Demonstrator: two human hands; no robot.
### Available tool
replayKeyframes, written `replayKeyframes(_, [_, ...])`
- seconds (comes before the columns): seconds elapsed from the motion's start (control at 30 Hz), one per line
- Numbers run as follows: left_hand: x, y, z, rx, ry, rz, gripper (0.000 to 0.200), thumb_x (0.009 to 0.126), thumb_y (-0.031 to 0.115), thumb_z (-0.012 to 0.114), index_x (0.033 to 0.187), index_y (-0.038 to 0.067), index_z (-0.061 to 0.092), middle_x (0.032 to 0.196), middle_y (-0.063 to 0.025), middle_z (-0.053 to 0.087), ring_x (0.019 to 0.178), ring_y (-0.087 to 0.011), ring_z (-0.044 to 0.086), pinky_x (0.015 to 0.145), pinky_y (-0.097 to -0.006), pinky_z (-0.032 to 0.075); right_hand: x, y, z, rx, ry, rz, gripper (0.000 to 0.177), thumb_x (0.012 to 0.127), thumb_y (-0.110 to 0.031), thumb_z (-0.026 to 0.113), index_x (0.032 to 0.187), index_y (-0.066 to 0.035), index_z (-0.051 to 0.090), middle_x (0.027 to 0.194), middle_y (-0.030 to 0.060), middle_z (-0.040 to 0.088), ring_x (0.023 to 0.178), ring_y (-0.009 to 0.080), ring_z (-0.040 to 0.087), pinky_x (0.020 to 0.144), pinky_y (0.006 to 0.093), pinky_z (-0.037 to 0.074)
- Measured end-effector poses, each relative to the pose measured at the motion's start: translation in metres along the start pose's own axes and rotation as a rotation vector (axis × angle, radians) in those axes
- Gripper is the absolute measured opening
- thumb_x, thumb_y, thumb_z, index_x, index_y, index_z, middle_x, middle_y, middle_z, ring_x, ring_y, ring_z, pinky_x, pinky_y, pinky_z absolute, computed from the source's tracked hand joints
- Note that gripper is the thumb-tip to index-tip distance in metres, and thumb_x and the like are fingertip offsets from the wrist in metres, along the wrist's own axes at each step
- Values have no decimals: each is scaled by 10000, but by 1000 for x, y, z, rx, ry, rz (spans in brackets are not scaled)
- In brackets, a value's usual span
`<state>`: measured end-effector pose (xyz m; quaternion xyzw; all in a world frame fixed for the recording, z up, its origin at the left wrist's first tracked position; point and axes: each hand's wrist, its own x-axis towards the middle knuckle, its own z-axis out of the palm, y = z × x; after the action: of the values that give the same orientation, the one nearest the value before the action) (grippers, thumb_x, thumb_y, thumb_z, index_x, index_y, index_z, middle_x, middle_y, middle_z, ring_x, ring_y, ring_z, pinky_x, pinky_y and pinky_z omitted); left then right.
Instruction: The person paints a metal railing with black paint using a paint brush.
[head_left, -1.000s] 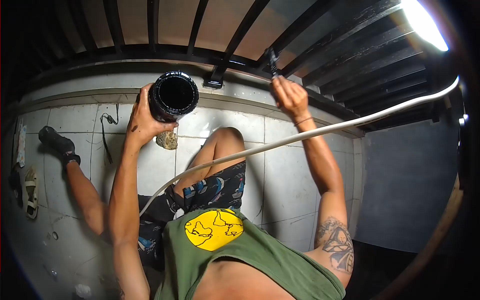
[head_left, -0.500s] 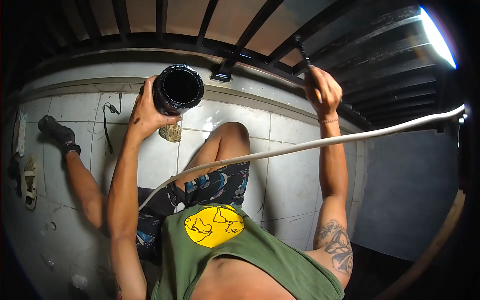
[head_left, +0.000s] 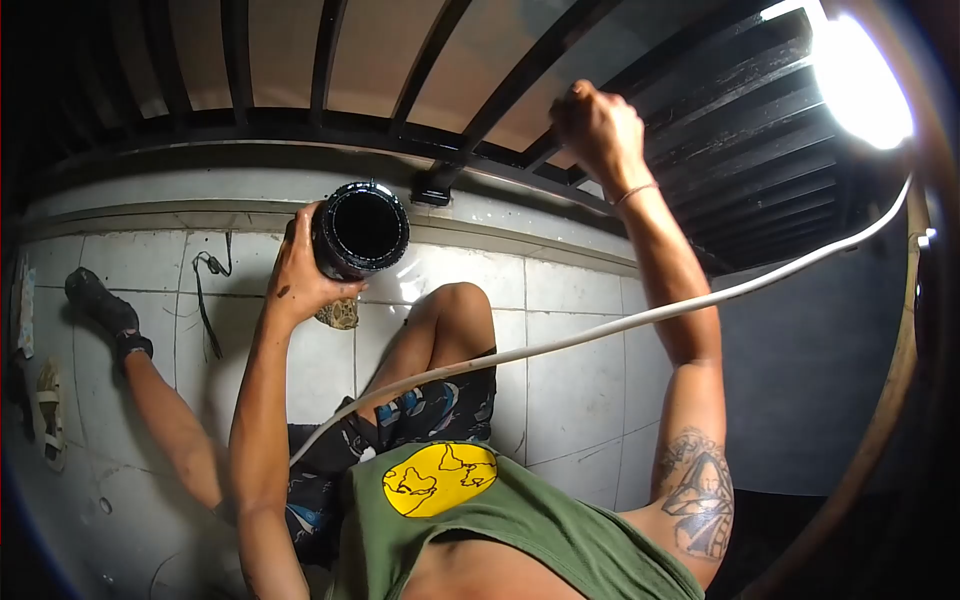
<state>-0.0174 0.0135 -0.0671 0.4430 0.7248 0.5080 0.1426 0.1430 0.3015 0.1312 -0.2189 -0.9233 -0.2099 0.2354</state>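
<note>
My left hand [head_left: 300, 280] is wrapped round the side of a paint can [head_left: 345, 266] whose outside and rim are coated black. Its open top faces me, showing dark paint inside. My right hand [head_left: 605, 135] is raised and closed at the black metal railing [head_left: 500, 95], overlapping its slats. The thin dark paintbrush seen in that hand earlier is hidden behind my fingers now. Just below the can, a small brown patterned object [head_left: 338, 315] lies on the tiled floor [head_left: 570, 360].
A white cable [head_left: 560, 330] crosses in front of me towards a bright lamp [head_left: 862, 85] at the upper right. A low ledge [head_left: 230, 190] runs under the railing. A dark cord [head_left: 205, 300] and a sandal [head_left: 50, 415] lie on the floor at left.
My right hand has moved up and left against the railing, turning so the brush no longer shows. The can, still in my left hand, appears lower as the view tilts up.
</note>
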Motion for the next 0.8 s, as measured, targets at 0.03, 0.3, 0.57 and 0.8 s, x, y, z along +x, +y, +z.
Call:
replayKeyframes(0.03, [1,-2,-2,-34,3,5,1044,470,156,914,1335,71,336,1221,-197,553,1148,-366,550,986,-427,446,9,0,-9,-103,52,1,188,834,-244,609,807,-58,598,718,189,658,596,370,644,520,447,519])
replayKeyframes(0.3, [6,-27,-2,-108,-24,-30,1093,456,225,935,1348,76,321,1287,-167,465,1208,-345,483,1006,-426,428,69,23,-120,-566,320,-332,183,869,-271,610,836,-91,625,857,136,658,738,302,662,602,400,548])
replayKeyframes(0.57, [9,-37,-2,-218,-3,81,1101,463,207,930,1371,76,322,1255,-170,510,1185,-343,512,1011,-428,429,13,-15,-8,-672,-135,-477,218,838,-275,621,908,-69,637,841,103,615,759,251,651,595,346,539])
replayKeyframes(0.8, [3,-58,4,-229,1,-60,1089,461,225,924,1362,73,333,1269,-166,497,1191,-346,504,1023,-427,416,38,-25,-10,-173,-260,56,213,879,-256,570,856,-49,615,779,175,672,698,335,677,606,420,550])
